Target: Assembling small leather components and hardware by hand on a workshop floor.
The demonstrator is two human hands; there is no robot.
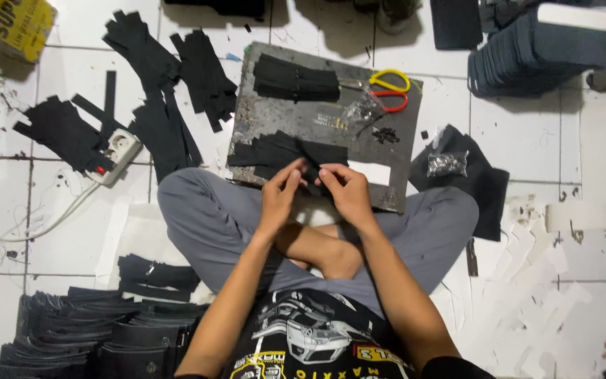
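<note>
I sit cross-legged on a white tiled floor with a dark grey work board in front of my knees. My left hand and my right hand meet at the board's near edge, both pinching a small black strip between the fingertips. Just beyond the fingers lies a loose pile of black strips. A neat stack of black strips rests at the board's far side. Scissors with yellow and red handles lie on the board to the right.
Black cut pieces are scattered on the tiles at the left, by a white power strip. Stacks of dark pieces stand at my lower left. A blue-grey stack sits at the upper right, and a small clear bag lies on black fabric.
</note>
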